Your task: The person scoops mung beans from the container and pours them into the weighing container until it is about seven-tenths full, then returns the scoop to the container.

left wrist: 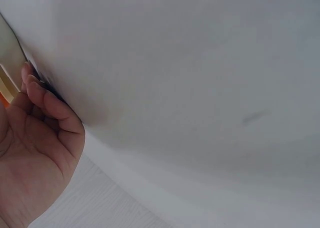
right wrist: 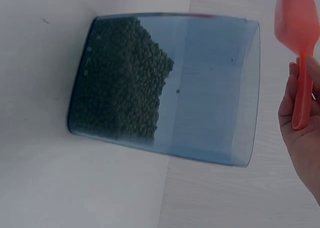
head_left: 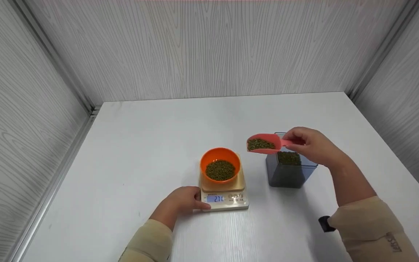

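Observation:
My left hand (head_left: 184, 200) grips the left front corner of a kitchen scale (head_left: 227, 206), thumb over the display panel's edge; the left wrist view shows its fingers (left wrist: 60, 112) curled at the scale's side. On the scale stands an orange bowl (head_left: 212, 154) partly filled with small green beans (head_left: 220, 170). Higher up, my right hand (head_left: 316, 147) holds a pink scoop (head_left: 267, 136) by its handle, loaded with green beans (head_left: 261, 144). The scoop lies between the bowl and a bluish see-through container (head_left: 286, 178), overlapping the container's far rim in the head view.
Green beans (right wrist: 120, 77) fill the lower part of the container, and its open top faces up. The white table (head_left: 140, 145) runs back to a grey wood-grain panel (head_left: 213, 51), with similar panels on both sides. The scale's display (head_left: 215, 198) is lit.

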`<state>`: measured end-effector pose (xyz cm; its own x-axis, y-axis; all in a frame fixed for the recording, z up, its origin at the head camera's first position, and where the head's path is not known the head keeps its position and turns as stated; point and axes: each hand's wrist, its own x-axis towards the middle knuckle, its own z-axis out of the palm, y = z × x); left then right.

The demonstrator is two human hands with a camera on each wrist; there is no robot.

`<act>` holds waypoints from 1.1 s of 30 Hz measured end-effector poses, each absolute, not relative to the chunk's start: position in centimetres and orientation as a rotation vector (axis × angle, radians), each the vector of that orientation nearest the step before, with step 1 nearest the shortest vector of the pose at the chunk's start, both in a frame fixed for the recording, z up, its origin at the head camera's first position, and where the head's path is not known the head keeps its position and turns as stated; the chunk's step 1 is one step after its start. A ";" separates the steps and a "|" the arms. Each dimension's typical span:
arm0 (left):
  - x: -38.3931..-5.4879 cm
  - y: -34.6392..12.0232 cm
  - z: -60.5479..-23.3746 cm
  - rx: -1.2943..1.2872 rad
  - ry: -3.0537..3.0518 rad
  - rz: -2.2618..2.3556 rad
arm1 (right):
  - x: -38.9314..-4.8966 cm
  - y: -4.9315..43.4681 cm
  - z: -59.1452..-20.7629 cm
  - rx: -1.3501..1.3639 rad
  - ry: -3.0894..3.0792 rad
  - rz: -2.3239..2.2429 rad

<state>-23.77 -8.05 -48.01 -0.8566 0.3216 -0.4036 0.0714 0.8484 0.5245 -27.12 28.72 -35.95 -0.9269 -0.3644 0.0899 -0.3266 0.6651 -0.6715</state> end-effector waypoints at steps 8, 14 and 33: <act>-23.8 -7.8 -48.0 0.302 2.538 0.677 | -27.2 25.3 -36.3 -0.620 2.858 -0.946; -23.7 -7.8 -47.9 0.305 2.546 0.678 | -27.0 23.7 -36.1 -0.679 2.909 -0.808; -23.7 -8.0 -48.0 0.290 2.536 0.714 | -26.6 22.0 -35.2 -0.813 3.017 -0.592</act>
